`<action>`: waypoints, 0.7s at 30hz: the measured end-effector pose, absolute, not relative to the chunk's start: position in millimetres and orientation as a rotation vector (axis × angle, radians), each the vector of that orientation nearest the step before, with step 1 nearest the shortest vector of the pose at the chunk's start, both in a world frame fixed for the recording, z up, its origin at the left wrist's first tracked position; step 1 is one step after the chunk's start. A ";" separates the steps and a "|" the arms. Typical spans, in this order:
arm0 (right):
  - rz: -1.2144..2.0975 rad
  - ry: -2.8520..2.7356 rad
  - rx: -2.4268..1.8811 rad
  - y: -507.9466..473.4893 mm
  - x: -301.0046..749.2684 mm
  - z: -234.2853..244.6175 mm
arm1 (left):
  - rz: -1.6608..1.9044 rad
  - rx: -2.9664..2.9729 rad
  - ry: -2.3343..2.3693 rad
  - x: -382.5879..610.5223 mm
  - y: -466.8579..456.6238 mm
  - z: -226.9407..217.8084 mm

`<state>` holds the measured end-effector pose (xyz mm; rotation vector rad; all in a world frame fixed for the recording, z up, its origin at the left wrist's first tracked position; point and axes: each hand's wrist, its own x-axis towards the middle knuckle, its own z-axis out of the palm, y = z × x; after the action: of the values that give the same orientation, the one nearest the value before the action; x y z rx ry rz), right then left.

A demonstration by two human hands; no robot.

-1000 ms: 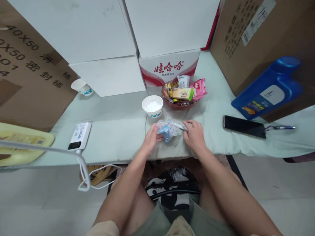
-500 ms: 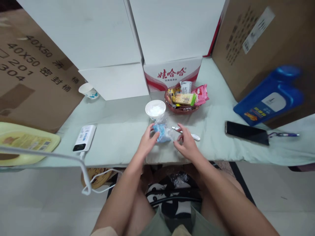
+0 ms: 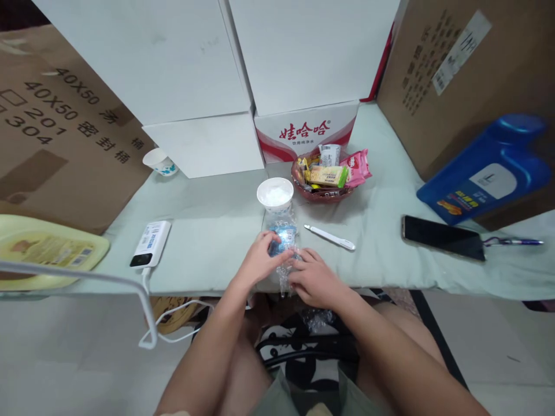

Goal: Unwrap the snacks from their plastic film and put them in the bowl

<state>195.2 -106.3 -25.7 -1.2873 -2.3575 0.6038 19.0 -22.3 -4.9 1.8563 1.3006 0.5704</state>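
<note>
A clear plastic bag (image 3: 281, 231) with something blue inside lies stretched on the pale green cloth near the table's front edge. My left hand (image 3: 259, 261) pinches the bag at the blue lump. My right hand (image 3: 313, 281) grips the bag's near end, fingers curled over the plastic. A white slim tool (image 3: 329, 237) lies on the cloth just right of the bag, untouched. A paper cup (image 3: 275, 194) filled with something white stands right behind the bag.
A reddish bowl of snack packets (image 3: 324, 190) sits behind the cup. A black phone (image 3: 442, 237) and pen (image 3: 514, 242) lie at the right, a blue jug (image 3: 488, 173) behind them. A power bank (image 3: 151, 243), another paper cup (image 3: 160, 162), a yellow container (image 3: 47, 254) and stacked boxes (image 3: 195, 86) surround the left and back.
My right hand let go of the white tool, which now lies on the cloth, and came back onto the bag's near end. The bag has been pulled out lengthwise toward me.
</note>
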 end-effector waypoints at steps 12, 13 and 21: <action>0.366 -2.356 -1.352 -104.2 175.2 -25.4 | 0.738 1.529 1.139 32.9 -37.3 -0.2; 0.348 -2.352 -1.345 -104.1 175.0 -24.8 | 0.777 1.485 1.156 33.6 -35.8 -2.2; 0.326 -1.913 -1.326 -100.9 192.0 -25.9 | 1.057 0.795 1.291 23.6 -12.6 1.7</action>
<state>192.0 -100.9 -25.9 -1.3264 -1.9129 0.3257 23.6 -12.6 1.7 0.7952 1.2914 1.0568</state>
